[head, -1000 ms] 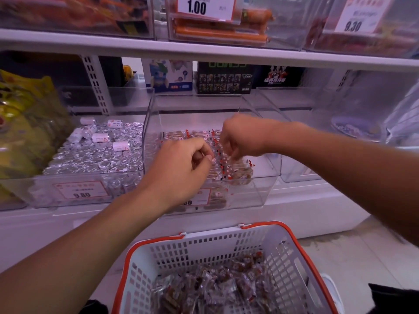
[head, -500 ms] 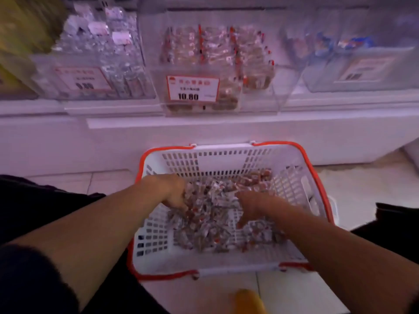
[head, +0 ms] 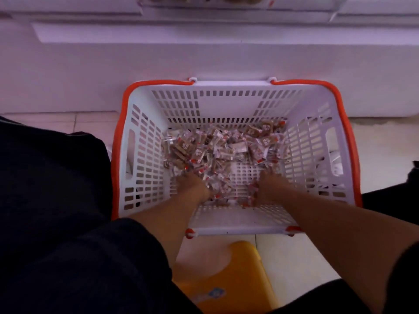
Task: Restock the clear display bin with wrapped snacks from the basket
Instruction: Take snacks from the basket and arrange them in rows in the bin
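A: Which step is in hand?

B: Gathering, I'd judge. Both hands are down in the white basket (head: 229, 103), which sits on the tiled floor (head: 374, 155) just near of the white shelf base (head: 158, 60). The left hand (head: 195, 185) is buried at the near left edge of the wrapped snacks (head: 217, 148), the right hand (head: 268, 184) at the near right edge.

A: Are they holding anything?

B: The fingers of both are tucked down among the wrappers and hidden, so I cannot tell whether they are pinching packets or only raking them together.

A: And the display bin?

B: Only a sliver of clear plastic at the far top edge (head: 204, 0), above the shelf base. How full it is cannot be seen from here.

A: What does the next move call for?

B: Likely closing on a handful, lifting clear of the basket wall, and carrying it up and far to the bin. The packets are small, glossy and loose, so some could slip out of a full grip.

A: Materials?

B: The basket is rigid slotted plastic with an orange rim (head: 350, 141). The snacks are brownish pieces in crinkly clear film with red and white print. A smooth yellow stool (head: 226, 279) sits near, between the dark-clothed knees
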{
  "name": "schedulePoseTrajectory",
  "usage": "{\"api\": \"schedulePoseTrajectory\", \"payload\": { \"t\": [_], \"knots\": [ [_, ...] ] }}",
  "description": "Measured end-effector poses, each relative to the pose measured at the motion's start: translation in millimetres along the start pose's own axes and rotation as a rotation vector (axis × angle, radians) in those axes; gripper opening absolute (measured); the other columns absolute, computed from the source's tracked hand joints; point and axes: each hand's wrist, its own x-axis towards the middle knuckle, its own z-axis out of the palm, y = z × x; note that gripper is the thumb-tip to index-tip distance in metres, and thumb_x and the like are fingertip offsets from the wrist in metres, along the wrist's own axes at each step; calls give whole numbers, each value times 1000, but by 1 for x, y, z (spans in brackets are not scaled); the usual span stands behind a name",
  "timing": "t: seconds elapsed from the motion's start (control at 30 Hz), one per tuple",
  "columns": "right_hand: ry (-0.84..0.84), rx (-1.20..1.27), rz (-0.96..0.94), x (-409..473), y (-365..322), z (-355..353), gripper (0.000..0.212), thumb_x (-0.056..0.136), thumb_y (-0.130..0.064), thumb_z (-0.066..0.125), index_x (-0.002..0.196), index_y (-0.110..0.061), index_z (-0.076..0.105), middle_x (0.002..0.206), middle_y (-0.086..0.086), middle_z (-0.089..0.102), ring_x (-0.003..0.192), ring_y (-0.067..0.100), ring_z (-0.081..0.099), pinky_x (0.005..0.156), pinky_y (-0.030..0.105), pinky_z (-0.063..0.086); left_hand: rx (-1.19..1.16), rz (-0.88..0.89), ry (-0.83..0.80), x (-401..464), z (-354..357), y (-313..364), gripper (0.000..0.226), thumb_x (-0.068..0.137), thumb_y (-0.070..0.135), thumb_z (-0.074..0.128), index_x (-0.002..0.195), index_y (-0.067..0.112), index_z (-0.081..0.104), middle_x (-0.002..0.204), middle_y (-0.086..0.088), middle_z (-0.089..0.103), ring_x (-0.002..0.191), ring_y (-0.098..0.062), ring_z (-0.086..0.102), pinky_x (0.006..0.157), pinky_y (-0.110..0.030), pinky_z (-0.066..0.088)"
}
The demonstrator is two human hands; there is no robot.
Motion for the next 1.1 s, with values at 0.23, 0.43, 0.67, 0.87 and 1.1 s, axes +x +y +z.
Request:
{"api": "schedulePoseTrajectory", "payload": {
  "t": [0.23, 0.43, 0.67, 0.87, 1.1],
  "knots": [
    [-110, 192, -47, 12, 0, 6, 110, 39, -74, 73, 129, -19, 40, 142, 18, 42, 128, 40, 46, 107, 48, 40, -64, -18, -134, 5, 12, 11, 85, 87, 60, 61, 153, 20, 27, 156, -18, 30, 136, -39, 39, 109, -45, 41],
    [15, 340, -137, 14, -17, 6, 43, 75, -34, 79, 109, -13, 65, 101, 8, 68, 95, 25, 65, 80, 34, 54, -151, 80, 29, 9, 10, 10, 26, 101, 22, 54, 121, 7, 61, 121, -17, 63, 109, -33, 61, 88, -38, 50],
    [25, 677, -129, 5, -21, -16, 29, 80, -29, 79, 65, -17, 58, 58, -2, 56, 55, 13, 54, 50, 24, 42, -133, 54, 15, 1, -4, 3, 27, 97, 16, 61, 119, 0, 64, 116, -17, 66, 105, -31, 64, 73, -30, 47],
    [123, 362, -260, -5, -11, -49, 23, 84, -36, 75, 79, -15, 68, 72, 1, 63, 69, 16, 59, 60, 24, 45, -173, 178, -196, -17, -31, -4, 8, 99, 10, 55, 95, 4, 58, 84, -13, 59, 65, -21, 60, 52, -26, 46],
    [84, 247, -504, -51, -3, -159, 22, 78, -36, 80, 77, -14, 74, 66, 0, 67, 59, 8, 60, 63, 25, 46, -59, 497, -260, -66, -115, 25, 20, 96, 31, 63, 90, 12, 66, 68, -2, 51, 57, -15, 47, 52, -26, 41]
  ]
}}
